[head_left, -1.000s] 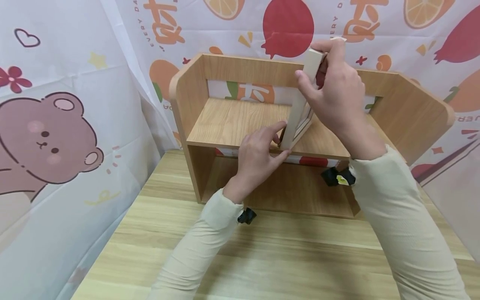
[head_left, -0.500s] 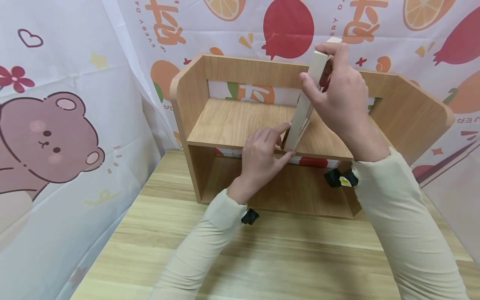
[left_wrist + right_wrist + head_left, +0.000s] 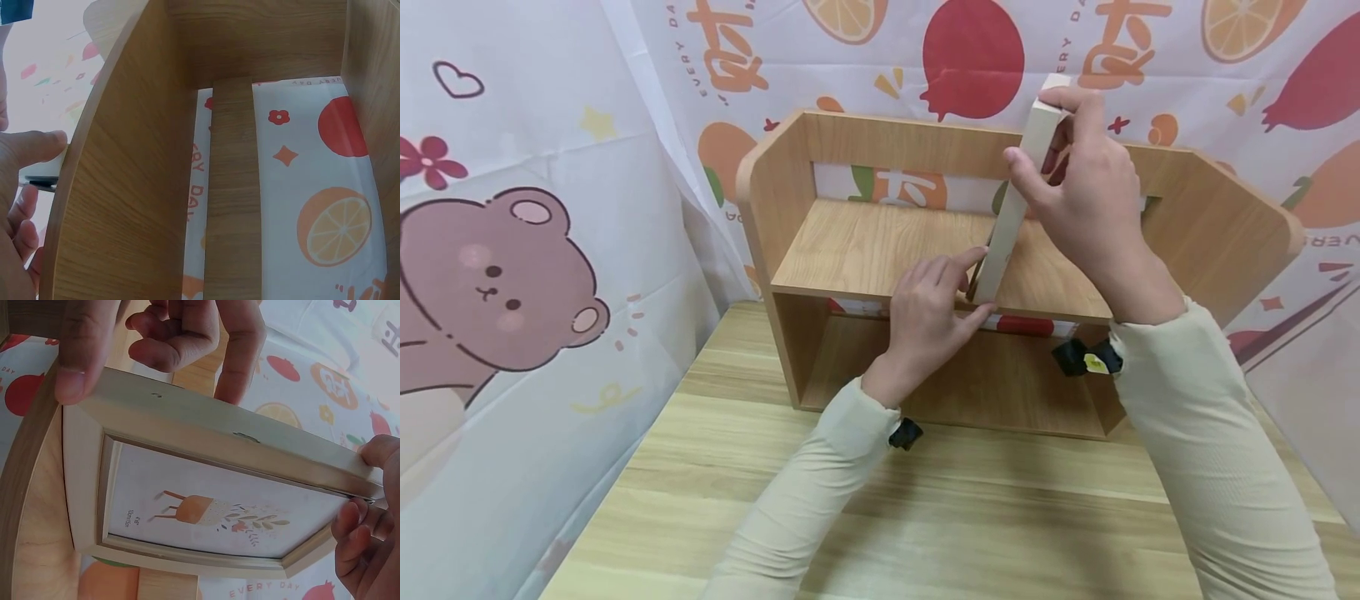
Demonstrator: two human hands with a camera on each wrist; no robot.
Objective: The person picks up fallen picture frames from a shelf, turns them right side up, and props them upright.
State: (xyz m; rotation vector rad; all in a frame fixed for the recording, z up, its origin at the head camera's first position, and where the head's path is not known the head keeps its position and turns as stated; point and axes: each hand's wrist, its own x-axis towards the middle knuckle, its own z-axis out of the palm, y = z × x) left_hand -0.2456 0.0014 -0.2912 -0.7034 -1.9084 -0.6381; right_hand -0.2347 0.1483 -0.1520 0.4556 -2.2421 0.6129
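Observation:
A pale wooden picture frame [image 3: 1011, 218] stands on edge on the upper shelf [image 3: 872, 237] of a small desktop bookshelf, leaning back a little. My right hand [image 3: 1090, 200] grips its top end, thumb on the near narrow side. Low down, my left hand [image 3: 925, 312] holds the frame's bottom corner between thumb and forefinger. The right wrist view shows the picture [image 3: 197, 509], an animal with leaves, behind the frame's front. There, left-hand fingers [image 3: 81, 356] touch the bottom end and the right hand [image 3: 375, 544] the top. In the left wrist view, the left thumb [image 3: 34, 147] lies at the board's edge.
The bookshelf has a raised left side [image 3: 775, 187], a right side [image 3: 1221, 237] and a lower compartment [image 3: 985, 375]. It stands on a light wood table [image 3: 985, 508]. Printed cloth [image 3: 880, 50] hangs behind, and a bear-print cloth [image 3: 542, 275] hangs at the left.
The frame has shifted slightly right and turned, so its narrow side now faces the head camera and its picture side is hidden there. Both hands moved right with it.

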